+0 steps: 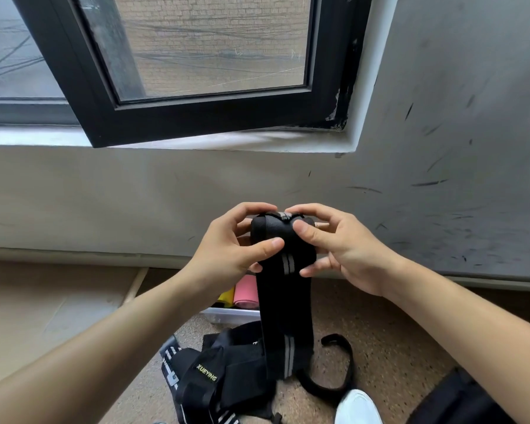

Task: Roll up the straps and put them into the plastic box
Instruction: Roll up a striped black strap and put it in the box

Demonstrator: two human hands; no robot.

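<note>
A black strap with grey stripes (pixel 283 307) is partly rolled at its top end, held up in front of the wall. My left hand (pixel 233 243) grips the roll from the left, thumb pressed on its front. My right hand (pixel 334 246) grips it from the right, fingers curled over the top. The strap's loose tail hangs down to a pile of black straps (pixel 224 371) on the floor. Behind the hanging strap stands the clear plastic box (pixel 233 315), with pink and yellow rolls (pixel 245 290) inside; most of the box is hidden.
A white shoe (pixel 357 407) shows at the bottom edge, with dark cloth to its right. A thin black loop strap (pixel 340 371) lies on the speckled floor. A scuffed wall and an open black window frame (pixel 196 111) rise ahead.
</note>
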